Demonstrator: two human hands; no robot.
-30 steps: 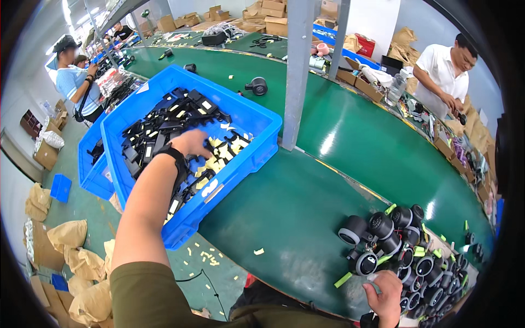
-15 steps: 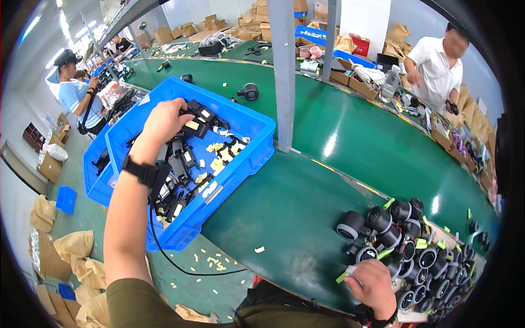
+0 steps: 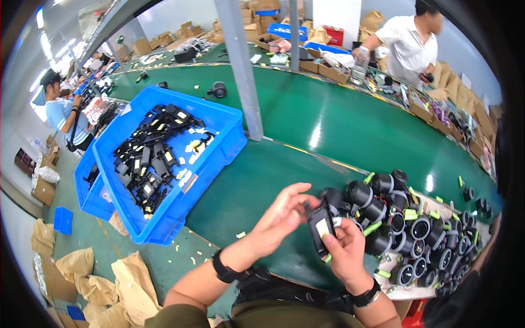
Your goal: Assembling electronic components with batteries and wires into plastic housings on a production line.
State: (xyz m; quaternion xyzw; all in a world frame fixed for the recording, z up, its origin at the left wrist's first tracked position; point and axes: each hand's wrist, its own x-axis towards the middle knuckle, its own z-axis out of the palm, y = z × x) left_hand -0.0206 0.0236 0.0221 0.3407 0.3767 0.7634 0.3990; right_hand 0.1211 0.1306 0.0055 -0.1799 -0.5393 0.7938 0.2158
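Note:
In front of my body, my right hand (image 3: 348, 247) grips a black rectangular plastic part (image 3: 321, 232) by its lower right side. The part is tilted and bears a pale yellow patch on its face. My left hand (image 3: 281, 218) is at the part's upper left side, fingers spread and apart; whether a fingertip touches it cannot be made out. A blue crate (image 3: 219, 146) at the left holds many similar black parts (image 3: 146, 164) and loose yellow slips. Close by my right hand lies a pile of round black devices with grey rings (image 3: 377, 210), some with lime-green tabs.
A grey metal post (image 3: 240, 71) rises from the green bench (image 3: 229, 202). Behind it runs a green conveyor surface (image 3: 306, 109) with a lone round device (image 3: 217, 89). Co-workers stand at far left and far right. Paper sacks (image 3: 134, 284) lie on the floor.
My left hand has come out of the crate to the front of my body. A black plastic part is now in my right hand, raised off the pile. The view has shifted rightward.

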